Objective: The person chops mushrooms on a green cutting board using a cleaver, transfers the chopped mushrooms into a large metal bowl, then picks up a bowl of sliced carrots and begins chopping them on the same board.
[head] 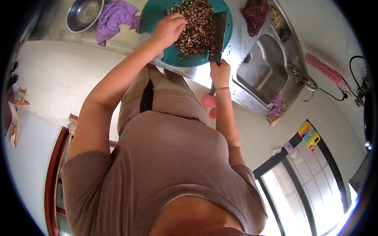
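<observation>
On a round green cutting board [170,59] lies a heap of finely chopped brown food [193,32]; its exact kind cannot be told. My right hand [220,72] grips the handle of a cleaver [219,35], whose broad dark blade stands along the right side of the heap, with some bits against it. My left hand [169,29] is over the heap's left edge, fingers bent and near the pieces; whether it pinches any of them cannot be told.
A metal bowl [85,14] and a purple cloth [115,19] are left of the board. Right of it lie a dark red cloth [255,16] and a stainless steel sink [262,67] with a faucet [302,79]. Small green scraps dot the steel counter near the board.
</observation>
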Tool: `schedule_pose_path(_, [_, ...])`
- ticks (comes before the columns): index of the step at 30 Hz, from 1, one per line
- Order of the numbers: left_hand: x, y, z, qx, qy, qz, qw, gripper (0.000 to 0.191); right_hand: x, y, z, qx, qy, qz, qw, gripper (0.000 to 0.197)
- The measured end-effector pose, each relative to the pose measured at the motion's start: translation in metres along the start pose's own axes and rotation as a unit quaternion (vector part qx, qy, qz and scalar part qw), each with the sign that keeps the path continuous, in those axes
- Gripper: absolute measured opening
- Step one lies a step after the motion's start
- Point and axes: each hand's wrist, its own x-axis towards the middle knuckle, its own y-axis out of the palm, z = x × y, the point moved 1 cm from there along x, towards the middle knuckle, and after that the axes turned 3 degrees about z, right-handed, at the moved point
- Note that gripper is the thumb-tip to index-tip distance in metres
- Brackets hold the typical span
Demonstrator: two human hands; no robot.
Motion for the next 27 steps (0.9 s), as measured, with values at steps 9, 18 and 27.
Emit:
schedule_pose_path(9, [-0.015, -0.029, 0.068, 0.038, -0.164, -0.045, 0.985, 0.011, 0.023, 0.005, 0.012, -0.005, 0.012, 0.004, 1.0, 0.024])
schedule_pose_path(18, [-0.008, -0.027, 0.085, 0.026, -0.171, -0.034, 0.984, 0.013, 0.021, 0.005, 0.033, -0.053, -0.011, 0.003, 0.999, 0.025])
schedule_pose_path(27, [-0.008, -0.021, 0.1, -0.055, -0.214, -0.029, 0.975, 0.013, 0.022, 0.009, 0.057, -0.084, -0.032, 0.026, 0.996, 0.022])
